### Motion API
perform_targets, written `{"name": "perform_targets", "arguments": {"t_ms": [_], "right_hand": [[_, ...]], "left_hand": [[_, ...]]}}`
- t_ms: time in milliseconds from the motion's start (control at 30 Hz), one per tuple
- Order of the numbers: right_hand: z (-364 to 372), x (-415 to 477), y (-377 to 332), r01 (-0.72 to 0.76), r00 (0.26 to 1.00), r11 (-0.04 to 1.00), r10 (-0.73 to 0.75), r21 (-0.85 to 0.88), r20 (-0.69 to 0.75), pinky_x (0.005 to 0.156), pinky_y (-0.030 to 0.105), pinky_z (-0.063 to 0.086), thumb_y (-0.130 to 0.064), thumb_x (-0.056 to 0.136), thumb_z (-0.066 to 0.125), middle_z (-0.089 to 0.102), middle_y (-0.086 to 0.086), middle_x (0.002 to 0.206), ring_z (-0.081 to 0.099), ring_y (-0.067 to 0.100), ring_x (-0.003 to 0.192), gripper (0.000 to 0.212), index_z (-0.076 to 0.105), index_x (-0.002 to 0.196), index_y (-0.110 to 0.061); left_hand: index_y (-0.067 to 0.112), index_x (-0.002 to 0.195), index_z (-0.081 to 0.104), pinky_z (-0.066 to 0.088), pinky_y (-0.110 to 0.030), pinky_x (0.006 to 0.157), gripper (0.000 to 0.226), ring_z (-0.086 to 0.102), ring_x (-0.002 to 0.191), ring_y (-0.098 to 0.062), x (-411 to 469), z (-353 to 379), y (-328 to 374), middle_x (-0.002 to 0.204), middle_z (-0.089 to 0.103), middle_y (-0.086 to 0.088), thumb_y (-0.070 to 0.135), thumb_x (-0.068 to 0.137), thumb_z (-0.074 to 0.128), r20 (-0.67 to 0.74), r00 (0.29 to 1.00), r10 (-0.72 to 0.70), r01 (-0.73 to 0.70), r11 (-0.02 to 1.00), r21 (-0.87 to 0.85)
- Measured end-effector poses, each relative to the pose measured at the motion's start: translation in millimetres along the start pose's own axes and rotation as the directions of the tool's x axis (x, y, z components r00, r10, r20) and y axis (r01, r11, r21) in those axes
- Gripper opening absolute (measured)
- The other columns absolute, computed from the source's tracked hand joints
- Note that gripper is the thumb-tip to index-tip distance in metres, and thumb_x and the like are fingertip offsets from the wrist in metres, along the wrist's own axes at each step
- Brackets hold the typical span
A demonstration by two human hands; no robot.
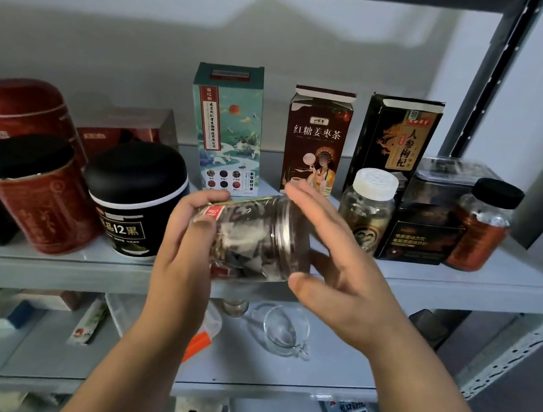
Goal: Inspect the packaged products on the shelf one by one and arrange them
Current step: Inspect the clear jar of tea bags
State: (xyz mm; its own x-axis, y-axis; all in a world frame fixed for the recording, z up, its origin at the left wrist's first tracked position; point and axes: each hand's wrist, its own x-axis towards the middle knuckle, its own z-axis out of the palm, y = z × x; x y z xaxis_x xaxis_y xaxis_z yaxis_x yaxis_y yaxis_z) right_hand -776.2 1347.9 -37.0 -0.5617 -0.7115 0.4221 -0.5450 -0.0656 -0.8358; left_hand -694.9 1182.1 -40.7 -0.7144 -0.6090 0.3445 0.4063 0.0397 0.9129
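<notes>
A clear plastic jar (252, 238) filled with tea bags lies on its side in front of the grey metal shelf (460, 282). My left hand (185, 249) grips its labelled base end. My right hand (337, 249) cups the mouth end with straight, spread fingers; whether a lid is on is hidden. On the shelf behind stand a teal box (228, 127), a brown box (317, 139) and a black box (400, 136). To the right are a white-lidded jar (366, 208), a dark box (430, 223) and a black-lidded jar (483, 227).
At the left stand red tins (33, 191) and a black-lidded tub (132, 201). The shelf below holds a glass cup (284, 332), sachets (89, 323) and packets. A steel upright (485, 95) frames the right side.
</notes>
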Motion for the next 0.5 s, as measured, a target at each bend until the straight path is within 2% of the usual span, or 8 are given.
{"name": "perform_targets", "arguments": {"t_ms": [33, 100, 133, 267, 333, 400, 467, 500], "right_hand": [[-1, 1, 0, -0.020, 1.000, 1.000, 0.020, 0.016, 0.003, 0.120, 0.054, 0.035, -0.045, 0.081, 0.069, 0.029, -0.017, 0.164, 0.026, 0.003, 0.153, 0.078, 0.033, 0.147, -0.065], [-1, 2, 0, -0.070, 0.997, 0.996, 0.071, 0.063, -0.024, 0.116, 0.052, 0.041, -0.064, 0.079, 0.073, 0.040, -0.012, 0.158, 0.041, 0.008, 0.146, 0.081, 0.032, 0.148, -0.064], [1, 2, 0, -0.064, 0.997, 0.996, 0.067, 0.055, -0.040, 0.113, 0.051, 0.045, -0.064, 0.079, 0.074, 0.047, -0.009, 0.153, 0.048, 0.010, 0.141, 0.079, 0.035, 0.148, -0.061], [1, 0, 2, 0.045, 0.994, 0.998, -0.048, -0.035, -0.099, 0.107, 0.049, 0.050, -0.030, 0.080, 0.080, 0.050, -0.009, 0.142, 0.053, 0.019, 0.133, 0.066, 0.052, 0.135, -0.052], [1, -1, 5, 0.093, 0.990, 0.995, -0.095, -0.027, -0.106, 0.104, 0.054, 0.051, -0.022, 0.076, 0.080, 0.048, -0.008, 0.142, 0.051, 0.024, 0.134, 0.066, 0.055, 0.131, -0.048], [2, -1, 7, 0.147, 0.982, 0.985, -0.135, 0.088, -0.131, 0.099, 0.059, 0.052, -0.019, 0.074, 0.077, 0.050, 0.003, 0.140, 0.052, 0.027, 0.133, 0.064, 0.056, 0.130, -0.042], [2, -1, 5, 0.200, 0.973, 0.945, -0.162, 0.257, -0.162, 0.095, 0.050, 0.056, -0.013, 0.077, 0.074, 0.050, 0.016, 0.136, 0.053, 0.029, 0.130, 0.063, 0.052, 0.134, -0.029], [2, -1, 5, 0.213, 0.971, 0.928, -0.167, 0.305, -0.169, 0.097, 0.050, 0.055, -0.011, 0.078, 0.072, 0.048, 0.019, 0.138, 0.052, 0.032, 0.132, 0.063, 0.050, 0.135, -0.024]], "left_hand": [[0.019, 0.115, 0.064, 0.057, -0.043, 0.072, 0.029, 0.071, 0.093, -0.028, -1, 0, 0, 0.100, 0.073, -0.003, 0.015, 0.100, 0.040, 0.007, 1.000, -0.007, 0.007, 1.000, -0.005], [0.019, 0.116, 0.063, 0.058, -0.041, 0.072, 0.029, 0.071, 0.094, -0.028, -2, 1, -3, 0.106, 0.073, -0.006, 0.018, 0.098, 0.040, 0.048, 0.999, -0.011, 0.012, 1.000, -0.011], [0.021, 0.117, 0.063, 0.058, -0.042, 0.073, 0.030, 0.071, 0.095, -0.029, -2, 0, -5, 0.108, 0.073, -0.007, 0.021, 0.096, 0.041, 0.068, 0.997, -0.023, 0.025, 0.999, -0.025], [0.028, 0.117, 0.066, 0.055, -0.048, 0.079, 0.030, 0.069, 0.099, -0.032, 1, 2, -9, 0.116, 0.071, -0.010, 0.028, 0.094, 0.047, 0.088, 0.986, -0.139, 0.154, 0.971, -0.183], [0.026, 0.117, 0.066, 0.054, -0.049, 0.082, 0.023, 0.068, 0.099, -0.033, 4, 1, -11, 0.112, 0.072, -0.009, 0.030, 0.098, 0.053, 0.071, 0.977, -0.202, 0.213, 0.944, -0.250], [0.018, 0.125, 0.063, 0.056, -0.053, 0.083, 0.034, 0.068, 0.106, -0.035, 8, 0, -12, 0.115, 0.074, -0.009, 0.035, 0.099, 0.047, 0.073, 0.952, -0.296, 0.304, 0.898, -0.319], [0.013, 0.138, 0.057, 0.059, -0.056, 0.082, 0.051, 0.063, 0.120, -0.041, 9, 1, -12, 0.129, 0.068, -0.016, 0.042, 0.099, 0.041, 0.120, 0.888, -0.444, 0.452, 0.793, -0.408], [0.011, 0.142, 0.054, 0.060, -0.055, 0.078, 0.055, 0.060, 0.124, -0.045, 8, 2, -11, 0.134, 0.064, -0.021, 0.043, 0.099, 0.040, 0.147, 0.852, -0.503, 0.511, 0.733, -0.449]]}}
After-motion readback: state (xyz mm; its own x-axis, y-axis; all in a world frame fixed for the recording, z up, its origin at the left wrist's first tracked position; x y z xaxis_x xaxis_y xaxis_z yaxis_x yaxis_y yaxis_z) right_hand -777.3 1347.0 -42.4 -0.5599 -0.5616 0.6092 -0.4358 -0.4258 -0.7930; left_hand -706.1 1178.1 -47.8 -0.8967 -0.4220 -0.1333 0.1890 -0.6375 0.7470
